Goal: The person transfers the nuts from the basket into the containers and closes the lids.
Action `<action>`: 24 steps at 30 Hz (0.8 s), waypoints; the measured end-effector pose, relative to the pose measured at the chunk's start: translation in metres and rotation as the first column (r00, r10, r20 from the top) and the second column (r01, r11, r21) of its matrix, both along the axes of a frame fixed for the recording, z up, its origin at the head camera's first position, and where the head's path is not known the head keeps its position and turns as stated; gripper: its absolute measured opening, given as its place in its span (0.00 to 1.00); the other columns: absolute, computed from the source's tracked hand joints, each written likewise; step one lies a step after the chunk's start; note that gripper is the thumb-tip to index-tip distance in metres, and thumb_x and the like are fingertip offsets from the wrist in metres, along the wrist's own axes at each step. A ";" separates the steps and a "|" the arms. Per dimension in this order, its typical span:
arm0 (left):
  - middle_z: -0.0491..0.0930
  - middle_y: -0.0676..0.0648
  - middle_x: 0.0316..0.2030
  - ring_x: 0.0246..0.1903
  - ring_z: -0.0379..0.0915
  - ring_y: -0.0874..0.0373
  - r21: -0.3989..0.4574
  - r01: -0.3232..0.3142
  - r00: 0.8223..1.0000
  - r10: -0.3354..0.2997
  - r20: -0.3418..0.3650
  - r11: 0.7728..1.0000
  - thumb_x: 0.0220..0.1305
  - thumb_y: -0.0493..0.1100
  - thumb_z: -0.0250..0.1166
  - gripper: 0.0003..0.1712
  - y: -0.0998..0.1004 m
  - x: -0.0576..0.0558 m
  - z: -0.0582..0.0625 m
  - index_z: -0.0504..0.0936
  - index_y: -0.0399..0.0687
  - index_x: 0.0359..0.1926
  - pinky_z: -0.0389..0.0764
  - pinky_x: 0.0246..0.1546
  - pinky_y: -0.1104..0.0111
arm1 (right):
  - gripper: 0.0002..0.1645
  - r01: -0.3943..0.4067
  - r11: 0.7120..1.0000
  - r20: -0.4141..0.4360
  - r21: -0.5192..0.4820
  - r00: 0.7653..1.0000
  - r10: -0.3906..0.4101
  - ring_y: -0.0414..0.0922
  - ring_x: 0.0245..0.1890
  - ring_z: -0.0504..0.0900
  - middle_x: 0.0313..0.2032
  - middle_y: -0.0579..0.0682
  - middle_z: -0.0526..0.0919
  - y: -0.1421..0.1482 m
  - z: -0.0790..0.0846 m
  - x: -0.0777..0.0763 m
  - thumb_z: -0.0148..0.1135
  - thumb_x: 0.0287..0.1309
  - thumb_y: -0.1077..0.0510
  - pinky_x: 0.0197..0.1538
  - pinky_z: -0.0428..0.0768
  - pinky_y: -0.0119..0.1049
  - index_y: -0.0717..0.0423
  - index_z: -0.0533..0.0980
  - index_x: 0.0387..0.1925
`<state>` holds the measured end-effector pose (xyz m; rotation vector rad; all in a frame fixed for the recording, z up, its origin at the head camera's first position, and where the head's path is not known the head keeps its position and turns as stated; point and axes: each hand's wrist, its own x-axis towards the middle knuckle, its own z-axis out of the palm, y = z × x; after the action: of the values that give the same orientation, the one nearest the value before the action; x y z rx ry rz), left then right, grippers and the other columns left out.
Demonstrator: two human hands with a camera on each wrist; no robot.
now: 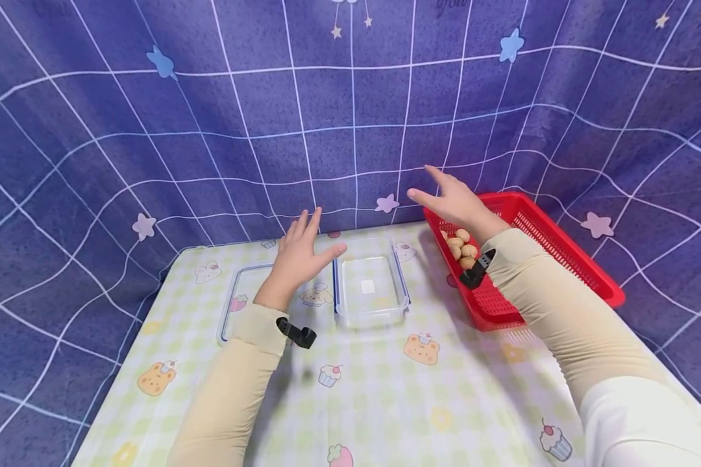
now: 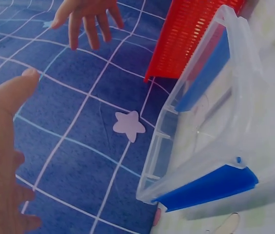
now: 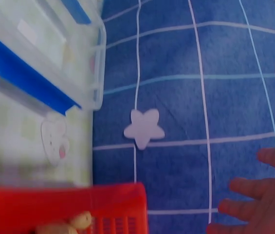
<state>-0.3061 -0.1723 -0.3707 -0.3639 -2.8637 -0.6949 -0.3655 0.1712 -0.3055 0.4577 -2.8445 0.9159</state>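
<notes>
My left hand (image 1: 301,258) hovers with fingers spread between a flat clear lid with a blue seal (image 1: 228,322) and a clear plastic container (image 1: 370,318). The container has blue side clips and stands without its lid; only a pale square label shows at its base. My right hand (image 1: 454,202), fingers apart, is raised over the far left corner of a red plastic basket (image 1: 584,267). Several light brown, nut-like pieces (image 1: 466,250) lie in the basket's left end, partly hidden by the right wrist. Neither hand holds anything.
A checked tablecloth (image 1: 380,402) printed with bears and cupcakes covers the table. Behind the table hangs a blue curtain (image 1: 380,149) with white grid lines and stars. Each wrist wears a black strap with a small camera (image 1: 301,336).
</notes>
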 end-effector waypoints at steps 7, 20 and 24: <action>0.37 0.43 0.81 0.78 0.34 0.38 -0.002 0.023 1.000 -0.023 0.013 1.000 0.58 0.83 0.52 0.62 -0.003 0.003 -0.022 0.35 0.66 0.82 0.42 0.72 0.34 | 0.56 0.036 0.997 -0.002 -0.065 0.999 -0.036 0.61 0.75 0.57 0.74 0.63 0.62 0.027 -0.002 -0.006 0.53 0.62 0.24 0.74 0.56 0.62 0.48 0.50 0.81; 0.43 0.45 0.81 0.78 0.43 0.41 0.007 0.081 0.996 -0.081 0.026 0.997 0.58 0.77 0.62 0.64 -0.006 0.009 -0.054 0.41 0.56 0.82 0.47 0.72 0.34 | 0.56 0.092 0.983 0.019 -0.160 0.996 -0.090 0.64 0.72 0.62 0.72 0.67 0.63 0.060 -0.015 -0.016 0.58 0.62 0.28 0.70 0.62 0.64 0.50 0.51 0.80; 0.46 0.45 0.80 0.77 0.45 0.41 0.034 0.098 0.995 -0.099 0.012 0.995 0.57 0.72 0.67 0.64 -0.008 0.010 -0.060 0.43 0.54 0.82 0.47 0.71 0.33 | 0.55 0.095 0.980 0.026 -0.173 0.995 -0.092 0.65 0.71 0.63 0.71 0.68 0.64 0.069 -0.019 -0.019 0.60 0.63 0.31 0.70 0.62 0.63 0.52 0.53 0.79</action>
<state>-0.2966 -0.1802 -0.4307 -0.5005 -2.8588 -0.7641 -0.3844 0.2397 -0.3249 0.2942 -2.7424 1.1416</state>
